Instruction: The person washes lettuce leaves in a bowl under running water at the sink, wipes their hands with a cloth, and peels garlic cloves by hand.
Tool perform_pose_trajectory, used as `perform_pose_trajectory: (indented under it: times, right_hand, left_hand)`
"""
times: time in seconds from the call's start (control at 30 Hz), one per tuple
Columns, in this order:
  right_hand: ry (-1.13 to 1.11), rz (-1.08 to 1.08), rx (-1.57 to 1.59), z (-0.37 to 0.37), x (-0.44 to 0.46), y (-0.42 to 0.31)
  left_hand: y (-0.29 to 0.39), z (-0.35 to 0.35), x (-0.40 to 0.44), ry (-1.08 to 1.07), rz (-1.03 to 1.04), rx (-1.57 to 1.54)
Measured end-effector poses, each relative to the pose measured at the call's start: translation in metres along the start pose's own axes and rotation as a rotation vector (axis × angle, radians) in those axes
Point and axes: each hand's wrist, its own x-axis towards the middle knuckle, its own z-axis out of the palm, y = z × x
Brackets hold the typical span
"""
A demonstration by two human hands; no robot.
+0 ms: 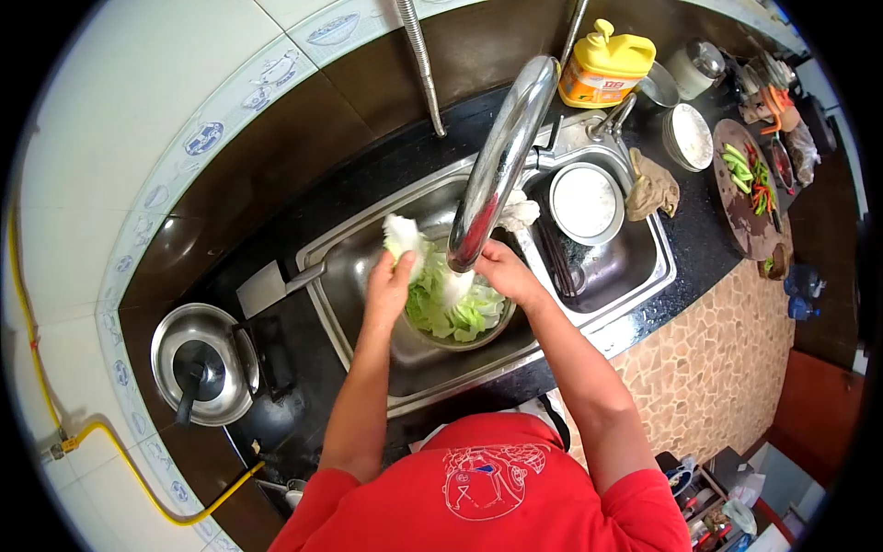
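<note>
Over the left basin of the steel sink point(354, 248), my left hand point(390, 283) has its fingers closed on a pale cabbage leaf point(403, 237). My right hand point(499, 269) is beside the faucet spout point(497, 175), its fingers closed on a white leaf piece point(455, 286); the spout partly hides the fingers. Below both hands, a metal bowl point(480, 342) in the basin holds green leaves point(441, 308).
The right basin holds a white bowl point(585, 204) and dark chopsticks. A brown cloth point(651, 186) lies on the sink's right edge. Beyond stand a yellow jug point(607, 66) and a board point(741, 216) with cut vegetables. A cleaver point(267, 288) and steel pan point(175, 342) are left.
</note>
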Motion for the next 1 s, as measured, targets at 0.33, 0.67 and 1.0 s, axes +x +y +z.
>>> perform_pose_trajectory:
  times: [0.33, 0.67, 1.0]
  right_hand:
    - [0.326, -0.313, -0.412, 0.030, 0.025, 0.008]
    - [0.575, -0.251, -0.260, 0.041, 0.014, 0.027]
    - [0.707, 0.028, 0.171, 0.059, 0.017, -0.004]
  left_hand:
    - [-0.005, 0.027, -0.016, -0.221, -0.246, -0.199]
    - [-0.008, 0.033, -0.020, -0.326, -0.203, -0.130]
    - [-0.006, 0.042, -0.014, -0.197, -0.229, 0.038]
